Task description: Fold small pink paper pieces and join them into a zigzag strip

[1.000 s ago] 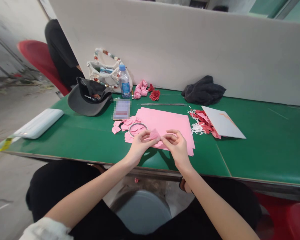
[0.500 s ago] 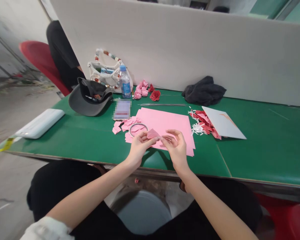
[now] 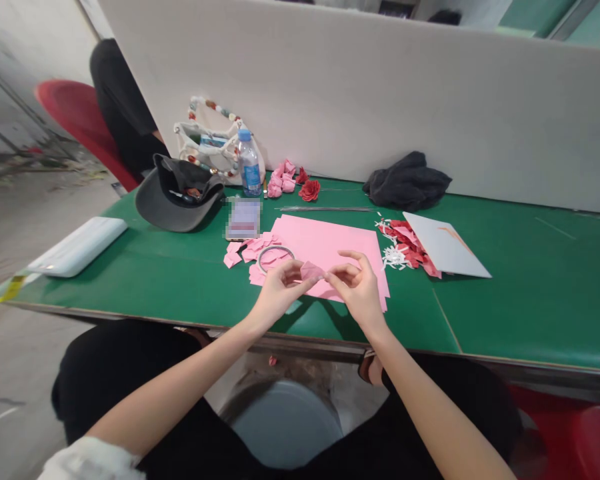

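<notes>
We pinch pink paper piece (image 3: 311,271) between left hand (image 3: 281,290) and right hand (image 3: 359,288), just above pink card sheet (image 3: 340,243). Fingers grasping, not clenched. Slack pinch could drop piece onto sheet; hard squeeze could crease it.

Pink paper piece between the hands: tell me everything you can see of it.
The piece of pink paper is small, matte and curved, with a soft, petal-like shape; its fingertip-covered edges are hidden. It is pinched in the air between the left hand and the right hand, above the pink paper sheets. Its colour matches those sheets.
</notes>
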A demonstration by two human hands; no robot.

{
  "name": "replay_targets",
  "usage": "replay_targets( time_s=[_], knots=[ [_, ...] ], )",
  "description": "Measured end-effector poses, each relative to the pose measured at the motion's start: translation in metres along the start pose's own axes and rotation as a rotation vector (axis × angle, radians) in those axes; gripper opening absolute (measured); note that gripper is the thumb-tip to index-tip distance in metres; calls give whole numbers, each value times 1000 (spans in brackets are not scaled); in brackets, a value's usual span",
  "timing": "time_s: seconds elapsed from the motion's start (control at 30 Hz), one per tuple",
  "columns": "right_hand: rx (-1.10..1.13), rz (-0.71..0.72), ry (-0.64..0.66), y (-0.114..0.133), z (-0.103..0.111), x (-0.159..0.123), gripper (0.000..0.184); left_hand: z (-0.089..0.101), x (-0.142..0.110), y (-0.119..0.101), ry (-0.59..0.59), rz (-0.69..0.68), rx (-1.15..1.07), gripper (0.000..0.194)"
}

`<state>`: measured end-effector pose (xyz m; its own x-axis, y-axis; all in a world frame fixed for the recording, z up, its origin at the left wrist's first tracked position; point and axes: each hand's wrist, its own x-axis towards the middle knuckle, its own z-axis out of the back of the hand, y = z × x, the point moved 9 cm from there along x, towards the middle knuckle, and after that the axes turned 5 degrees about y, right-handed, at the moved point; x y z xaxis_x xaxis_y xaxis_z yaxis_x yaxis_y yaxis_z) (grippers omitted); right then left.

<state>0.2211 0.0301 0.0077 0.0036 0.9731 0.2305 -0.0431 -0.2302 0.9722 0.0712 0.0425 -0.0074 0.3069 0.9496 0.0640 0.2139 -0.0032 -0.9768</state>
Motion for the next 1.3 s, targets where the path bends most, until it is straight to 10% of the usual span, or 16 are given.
replay_targets(
  time_s=[0.37,1.3],
  knots=[
    [-612,428,-73,33,-12,-24,25,5,1,9,-48,40,-40,28],
    [-155,19,-29,5,-6,-11,27,1,0,6,1,10,6,21]
  ],
)
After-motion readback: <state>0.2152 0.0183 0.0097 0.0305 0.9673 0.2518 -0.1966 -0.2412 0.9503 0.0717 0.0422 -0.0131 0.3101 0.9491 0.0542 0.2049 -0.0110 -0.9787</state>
